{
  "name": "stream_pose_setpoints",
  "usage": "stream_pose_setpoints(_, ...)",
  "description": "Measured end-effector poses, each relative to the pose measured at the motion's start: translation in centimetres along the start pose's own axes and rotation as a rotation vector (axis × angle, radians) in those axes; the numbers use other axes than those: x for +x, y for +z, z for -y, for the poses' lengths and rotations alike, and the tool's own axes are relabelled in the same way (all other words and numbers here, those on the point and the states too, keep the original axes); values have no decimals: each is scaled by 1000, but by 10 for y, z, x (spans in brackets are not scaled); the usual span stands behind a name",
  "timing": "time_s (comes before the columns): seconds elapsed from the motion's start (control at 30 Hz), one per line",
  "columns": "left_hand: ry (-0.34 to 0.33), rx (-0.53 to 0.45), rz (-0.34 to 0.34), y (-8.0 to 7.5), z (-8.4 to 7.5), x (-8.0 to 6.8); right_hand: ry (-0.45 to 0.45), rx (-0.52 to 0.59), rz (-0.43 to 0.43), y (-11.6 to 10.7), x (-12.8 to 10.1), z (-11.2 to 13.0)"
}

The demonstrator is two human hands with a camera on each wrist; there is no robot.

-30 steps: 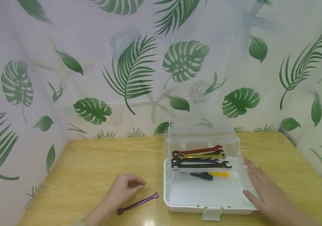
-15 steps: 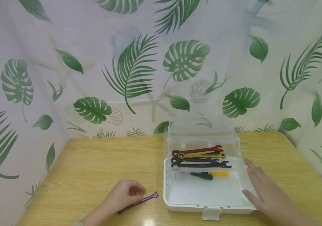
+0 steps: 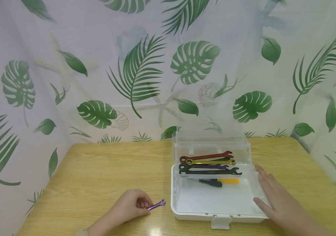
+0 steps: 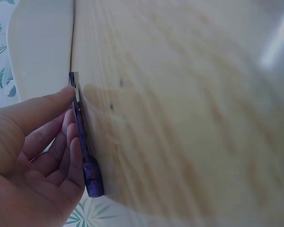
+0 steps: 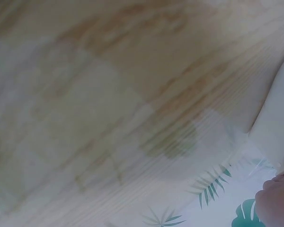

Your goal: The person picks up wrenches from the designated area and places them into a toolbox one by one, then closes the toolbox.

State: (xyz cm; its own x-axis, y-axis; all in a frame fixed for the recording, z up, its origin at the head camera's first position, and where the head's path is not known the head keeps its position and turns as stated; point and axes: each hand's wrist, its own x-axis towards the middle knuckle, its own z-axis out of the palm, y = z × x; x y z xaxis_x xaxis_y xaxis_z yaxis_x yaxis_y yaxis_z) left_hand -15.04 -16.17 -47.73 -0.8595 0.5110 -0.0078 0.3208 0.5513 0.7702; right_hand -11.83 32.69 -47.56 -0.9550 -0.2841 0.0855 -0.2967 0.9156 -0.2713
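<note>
Purple wrench (image 3: 156,205): it lies low on the tabletop (image 3: 103,170) near the front edge, just left of the white box (image 3: 215,214), apart from the box wall.
Left hand (image 3: 131,206): its fingers (image 4: 73,142) are curled round the wrench's shank, thumb on top; only the open-jawed head pokes out past the knuckles in the head view.
Right hand (image 3: 275,196): it lies flat against the box's right wall, fingers straight and together, gripping nothing.
Long axis: the wrench runs from front-left to back-right, at a shallow slant to the front edge of the tabletop.
Pointing: the forked end aims at the front-left corner of the box; the other end is tucked under the palm, and the left wrist view shows it close to the wood.
Done, as I judge it: the box lid (image 3: 210,139) stands open, and a red, a gold, a purple and a black wrench (image 3: 207,163) already lie in a row across the back of the box, with a screwdriver (image 3: 218,182) in front of them.
Left, as I judge it: this wrench is the only one outside; it is grasped but not yet clearly lifted or carried over the wall.
</note>
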Motion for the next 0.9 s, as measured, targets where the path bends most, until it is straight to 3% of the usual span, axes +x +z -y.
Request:
stream_pose_setpoints(0.3,-4,5,-4,0,2,3,-19,-19,-13,1,-1,-1)
stream_pose_setpoints(0.6,-57,87,-35,6,-3,5,-9,-26,-1,1,-1,-1)
stream_pose_setpoints(0.9,-29,125,-71,8,-3,5,-19,-35,-14,1,-1,-1)
